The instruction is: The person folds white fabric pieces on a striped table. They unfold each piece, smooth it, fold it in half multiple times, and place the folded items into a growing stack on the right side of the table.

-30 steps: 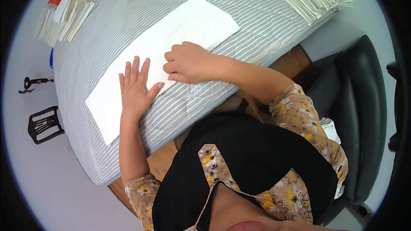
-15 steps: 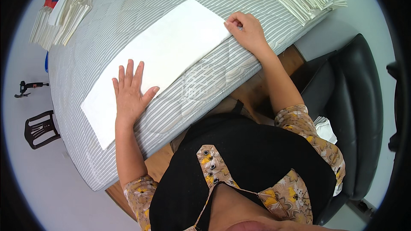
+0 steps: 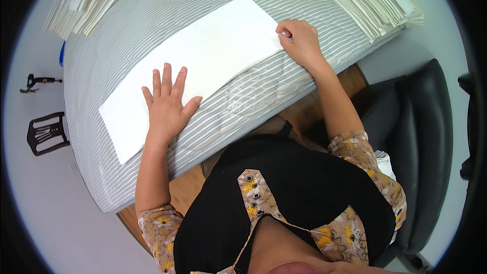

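A long piece of white folded cloth point(image 3: 208, 45) lies slantwise across a grey-and-white striped mattress point(image 3: 203, 137). My left hand point(image 3: 167, 109) rests flat on its near left part, fingers spread, with nothing gripped. At the right end, my right hand point(image 3: 302, 43) has its thumb and curled fingers closed on the cloth's corner. Whatever lies inside the curled fingers is hidden. The cloth looks mostly smooth.
A tall stack of folded cream-white cloths point(image 3: 365, 0) sits at the far right, with another bundle point(image 3: 99, 5) at the far left. A black padded chair point(image 3: 426, 157) stands to my right. A dark chair point(image 3: 46, 133) is beyond the mattress's left edge.
The view has turned slightly, so the whole scene sits differently in the picture. Both hands keep nearly the same places on the cloth, the left flat, the right closed at the corner.
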The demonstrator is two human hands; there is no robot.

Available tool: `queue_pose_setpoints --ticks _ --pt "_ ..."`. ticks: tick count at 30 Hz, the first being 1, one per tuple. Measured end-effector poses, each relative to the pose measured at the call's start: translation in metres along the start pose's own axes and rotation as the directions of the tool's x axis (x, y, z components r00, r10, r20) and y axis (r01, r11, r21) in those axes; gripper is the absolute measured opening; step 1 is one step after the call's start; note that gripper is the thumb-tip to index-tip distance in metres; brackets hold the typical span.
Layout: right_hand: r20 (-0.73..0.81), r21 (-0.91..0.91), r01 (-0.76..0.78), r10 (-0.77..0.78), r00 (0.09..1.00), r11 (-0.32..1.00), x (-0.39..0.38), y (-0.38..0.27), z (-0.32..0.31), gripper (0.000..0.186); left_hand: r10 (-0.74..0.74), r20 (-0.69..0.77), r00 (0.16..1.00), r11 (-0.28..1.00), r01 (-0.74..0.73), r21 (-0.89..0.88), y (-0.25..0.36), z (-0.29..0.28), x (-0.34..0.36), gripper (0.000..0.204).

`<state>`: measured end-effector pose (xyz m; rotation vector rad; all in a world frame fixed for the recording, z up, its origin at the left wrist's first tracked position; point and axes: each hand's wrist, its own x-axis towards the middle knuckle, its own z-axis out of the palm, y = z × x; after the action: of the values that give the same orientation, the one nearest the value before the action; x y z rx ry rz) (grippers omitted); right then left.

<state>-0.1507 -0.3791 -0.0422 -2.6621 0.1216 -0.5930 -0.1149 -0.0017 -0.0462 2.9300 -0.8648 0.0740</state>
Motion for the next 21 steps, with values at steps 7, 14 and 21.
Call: queue_pose_setpoints --ticks 7,14,21 --pt "-0.085 0.002 0.060 -0.060 0.995 0.998 0.000 0.004 0.006 0.013 -0.103 -0.029 0.994 0.994 0.103 0.018 -0.034 0.007 -0.044 0.079" --pt "-0.144 -0.239 0.305 -0.344 0.928 0.922 -0.001 -0.047 0.001 0.035 -0.105 -0.148 0.983 0.995 0.103 -0.018 -0.064 0.018 -0.077 0.089" --pt "0.503 -0.131 0.627 -0.493 0.709 0.768 -0.036 -0.126 0.032 0.063 -0.226 -0.201 0.953 0.973 0.213 -0.084 -0.075 0.023 -0.087 0.083"
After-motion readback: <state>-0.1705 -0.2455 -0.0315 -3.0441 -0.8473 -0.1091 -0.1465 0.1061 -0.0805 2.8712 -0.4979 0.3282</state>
